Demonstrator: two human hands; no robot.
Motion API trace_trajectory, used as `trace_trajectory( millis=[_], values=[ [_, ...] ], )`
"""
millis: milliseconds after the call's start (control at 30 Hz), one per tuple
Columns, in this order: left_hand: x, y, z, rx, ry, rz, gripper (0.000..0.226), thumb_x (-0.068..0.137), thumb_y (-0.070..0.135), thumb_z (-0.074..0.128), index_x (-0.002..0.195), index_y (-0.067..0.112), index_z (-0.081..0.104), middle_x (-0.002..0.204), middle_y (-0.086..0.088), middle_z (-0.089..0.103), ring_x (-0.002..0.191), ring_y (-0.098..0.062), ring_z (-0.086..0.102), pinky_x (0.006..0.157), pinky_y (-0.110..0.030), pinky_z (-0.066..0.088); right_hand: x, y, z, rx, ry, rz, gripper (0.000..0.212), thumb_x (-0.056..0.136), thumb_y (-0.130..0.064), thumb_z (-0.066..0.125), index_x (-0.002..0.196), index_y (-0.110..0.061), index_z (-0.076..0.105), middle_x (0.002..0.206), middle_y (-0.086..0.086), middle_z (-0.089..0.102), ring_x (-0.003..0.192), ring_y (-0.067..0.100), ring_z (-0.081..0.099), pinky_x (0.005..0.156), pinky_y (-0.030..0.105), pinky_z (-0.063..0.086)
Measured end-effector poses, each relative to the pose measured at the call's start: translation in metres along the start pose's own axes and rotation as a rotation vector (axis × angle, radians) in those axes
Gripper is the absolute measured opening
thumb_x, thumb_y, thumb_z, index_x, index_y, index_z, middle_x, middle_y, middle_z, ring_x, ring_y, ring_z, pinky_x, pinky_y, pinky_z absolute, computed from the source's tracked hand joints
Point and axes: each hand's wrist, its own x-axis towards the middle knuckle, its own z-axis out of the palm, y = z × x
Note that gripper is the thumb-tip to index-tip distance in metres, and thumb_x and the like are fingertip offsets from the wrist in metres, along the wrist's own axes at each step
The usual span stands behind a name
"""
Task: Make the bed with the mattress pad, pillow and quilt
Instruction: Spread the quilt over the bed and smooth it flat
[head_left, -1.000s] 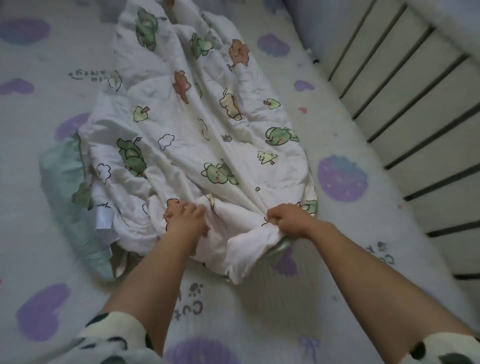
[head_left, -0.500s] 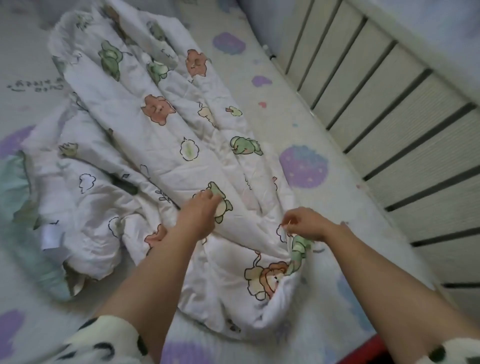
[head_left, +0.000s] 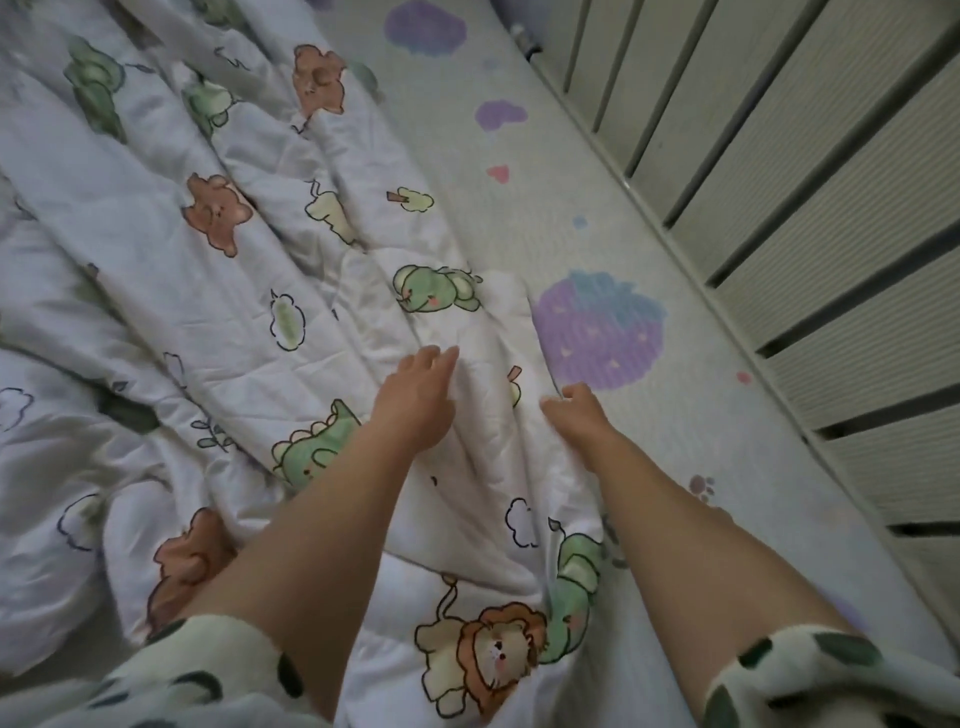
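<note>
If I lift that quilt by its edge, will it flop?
Probably flops: the quilt lies in deep folds. Looks puffy, so likely light for its size. It bunches where the right hand pinches it, so pulling may crumple it.

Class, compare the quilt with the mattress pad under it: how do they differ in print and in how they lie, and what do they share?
The quilt shows cartoon animals: bears, a lion, dinosaurs; the mattress pad shows purple strawberries and hearts. The quilt lies crumpled in folds; the mattress pad lies flat. Both are pale, printed fabric.
</note>
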Motion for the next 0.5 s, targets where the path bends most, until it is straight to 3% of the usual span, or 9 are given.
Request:
trace_trajectory(
  millis=[67,167,267,333,400,500],
  values=[
    [0.014,0.009,0.002,-0.053,0.023,-0.010,0.067,0.095,0.026,0.050,0.152,0.017,0.014,0.154,-0.008,0.021,0.135,-0.031,0.029,0.107,-0.043,0.033,0.006,-0.001,0.003,0.143,-0.125,0.045,0.067,0.087,-0.018,0.065,0.143,-0.010,0.029,0.139,0.008,0.043,0.120,0.028,0.051,0.099,0.038,0.045],
    [0.038,0.021,-0.003,-0.157,0.111,-0.034,0.067,0.096,0.031,0.048,0.152,0.015,0.013,0.153,-0.013,0.019,0.137,-0.033,0.028,0.108,-0.044,0.034,0.005,-0.001,-0.005,0.281,-0.430,-0.073,0.080,0.070,-0.003,0.066,0.142,-0.023,0.038,0.127,0.007,0.060,0.107,0.027,0.063,0.086,0.037,0.054],
    [0.060,0.029,-0.019,-0.240,0.208,-0.146,0.068,0.096,0.033,0.048,0.152,0.024,0.012,0.154,-0.020,0.012,0.137,-0.039,0.026,0.109,-0.046,0.032,-0.011,-0.005,-0.021,0.190,-0.740,-0.102,0.075,0.070,0.000,0.062,0.136,-0.031,0.047,0.117,0.005,0.065,0.099,0.024,0.065,0.077,0.032,0.055],
    [0.068,0.034,-0.030,-0.235,0.220,-0.221,0.072,0.094,0.021,0.050,0.151,0.037,0.010,0.153,-0.021,0.008,0.135,-0.040,0.030,0.104,-0.045,0.035,-0.019,-0.007,-0.031,0.090,-0.905,-0.080,0.065,0.078,0.005,0.061,0.129,-0.034,0.051,0.108,0.004,0.067,0.090,0.021,0.066,0.070,0.029,0.055],
    [0.068,0.035,-0.038,-0.170,0.184,-0.244,0.079,0.088,0.002,0.046,0.150,0.039,0.014,0.149,-0.022,0.015,0.126,-0.042,0.040,0.099,-0.041,0.039,-0.021,-0.009,-0.037,0.007,-0.975,-0.074,0.061,0.080,0.006,0.059,0.124,-0.035,0.054,0.101,0.003,0.067,0.084,0.019,0.064,0.064,0.026,0.055],
    [0.059,0.027,-0.043,-0.025,0.200,-0.210,0.067,0.085,-0.004,0.047,0.146,0.019,0.032,0.132,-0.024,0.031,0.108,-0.045,0.049,0.091,-0.046,0.045,-0.020,-0.009,-0.042,-0.022,-0.928,-0.074,0.061,0.077,0.004,0.060,0.120,-0.039,0.057,0.100,0.005,0.066,0.082,0.022,0.062,0.062,0.026,0.053]
  ],
)
